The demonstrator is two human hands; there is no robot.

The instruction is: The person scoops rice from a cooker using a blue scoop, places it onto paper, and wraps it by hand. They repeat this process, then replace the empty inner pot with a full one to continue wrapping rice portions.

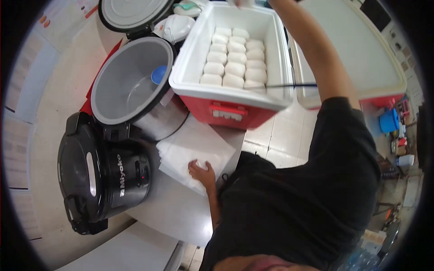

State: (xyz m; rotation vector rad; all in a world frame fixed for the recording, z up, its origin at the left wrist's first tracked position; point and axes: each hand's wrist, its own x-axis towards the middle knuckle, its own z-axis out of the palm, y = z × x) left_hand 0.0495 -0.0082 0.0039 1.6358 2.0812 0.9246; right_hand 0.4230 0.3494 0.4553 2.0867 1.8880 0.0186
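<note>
My left hand (202, 173) rests on a stack of white paper sheets (190, 147) on the table, its fingers curled on a small raised white bit of the top sheet. My right arm stretches up over the red cooler (226, 108). My right hand (242, 2) is at the cooler's far rim and mostly cut off by the frame edge. Inside the cooler lie several white wrapped lumps (235, 58) in neat rows. The cooler's lid (357, 49) hangs open to the right.
An open grey rice cooker (108, 104) holds a blue scoop (158, 74). A shut black Miyako cooker (101, 176) stands to its left. Tiled floor (275, 135) shows between table and body. Cluttered shelves (398, 135) stand at the right.
</note>
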